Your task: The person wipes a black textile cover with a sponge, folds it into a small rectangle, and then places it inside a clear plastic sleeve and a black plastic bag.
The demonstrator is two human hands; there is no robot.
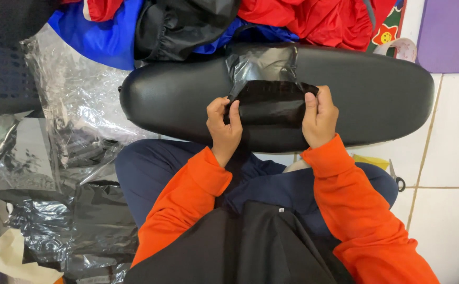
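Black on black, hard to separate: a folded black garment [271, 105] lying across a black padded seat [366, 100], edges partly lost against the vinyl, with a crinkled black plastic bag [263, 63] at its far end, the mouth hard to make out. Left hand [224, 123] pinched shut on the near-left edge of the folded piece, thumb on top; right hand [320, 117] closed over the right edge, fingertips curled under and hidden. Orange sleeves [345, 210] running back toward the camera, dark blue trousers below the seat, a black cloth [250, 247] on the lap cut off by the bottom edge. Beyond the seat, a heap of red, blue and black clothing [187, 26], cropped at the top. On the left, clear plastic wrap [77, 89] and more black bags [77, 226] piled on the floor, contents unreadable. At right, white floor tiles [450, 210] and scissors [396, 179] half hidden behind the knee.
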